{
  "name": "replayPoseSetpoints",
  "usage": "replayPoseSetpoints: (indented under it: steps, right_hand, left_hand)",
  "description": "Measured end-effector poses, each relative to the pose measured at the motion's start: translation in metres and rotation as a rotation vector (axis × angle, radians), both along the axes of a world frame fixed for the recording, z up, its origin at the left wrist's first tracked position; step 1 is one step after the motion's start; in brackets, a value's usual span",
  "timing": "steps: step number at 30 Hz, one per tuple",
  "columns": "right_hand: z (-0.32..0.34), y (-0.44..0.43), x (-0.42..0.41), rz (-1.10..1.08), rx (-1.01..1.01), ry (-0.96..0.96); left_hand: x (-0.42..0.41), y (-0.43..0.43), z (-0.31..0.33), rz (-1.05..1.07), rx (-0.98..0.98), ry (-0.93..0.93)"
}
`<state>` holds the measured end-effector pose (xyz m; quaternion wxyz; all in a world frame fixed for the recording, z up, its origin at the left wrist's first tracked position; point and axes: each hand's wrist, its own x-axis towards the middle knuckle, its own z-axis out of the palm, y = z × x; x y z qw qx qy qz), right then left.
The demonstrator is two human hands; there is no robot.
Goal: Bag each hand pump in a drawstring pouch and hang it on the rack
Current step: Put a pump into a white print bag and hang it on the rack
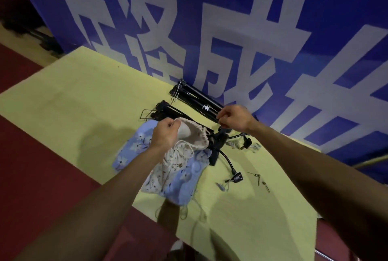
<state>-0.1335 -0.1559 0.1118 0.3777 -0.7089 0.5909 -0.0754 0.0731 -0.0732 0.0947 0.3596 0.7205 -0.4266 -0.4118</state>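
Yellow-green cloth covered the worktop (84,103). The left-hand grip (167,132) pinched the rim of a cream pouch (198,137) between thumb and fingers. It held the mouth of the pouch up and wide open. The rest of the pouch hung down onto some flat blue flowery pouches (134,145) that lay on the cloth under it.

The right-hand grip (235,119) was a little way off to the right of the pouch, up above the worktop. Its fingers were curled in tight, right at the near end of a long black hand pump (199,103). I could not tell if the fingers held the pump, a string, or nothing.

That pump lay along the bottom of a big blue banner (210,8) with white signs on it. A second black pump (168,111) lay just behind the open pouch, near the left-hand grip. A thin black hose (225,157) curved out from under the pouch to a small black end piece (237,177). A few small metal needles (255,175) lay just beside that. Dark red floor (31,155) showed past the left edge of the worktop.
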Motion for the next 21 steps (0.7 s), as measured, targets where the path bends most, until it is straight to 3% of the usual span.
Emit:
replayPoseSetpoints:
  steps: [12, 17, 21]
  right_hand:
    - [-0.111, -0.029, 0.032, 0.343, 0.161, 0.345]
    - [-0.139, -0.02, 0.049, 0.457, 0.0, 0.569]
    - [-0.146, -0.014, 0.055, 0.399, 0.013, 0.572]
  left_hand:
    - [-0.008, -0.008, -0.022, 0.067, 0.121, 0.104]
    - [-0.002, -0.005, -0.031, 0.086, 0.155, 0.132]
    - [0.006, 0.0, -0.029, 0.116, 0.163, 0.198]
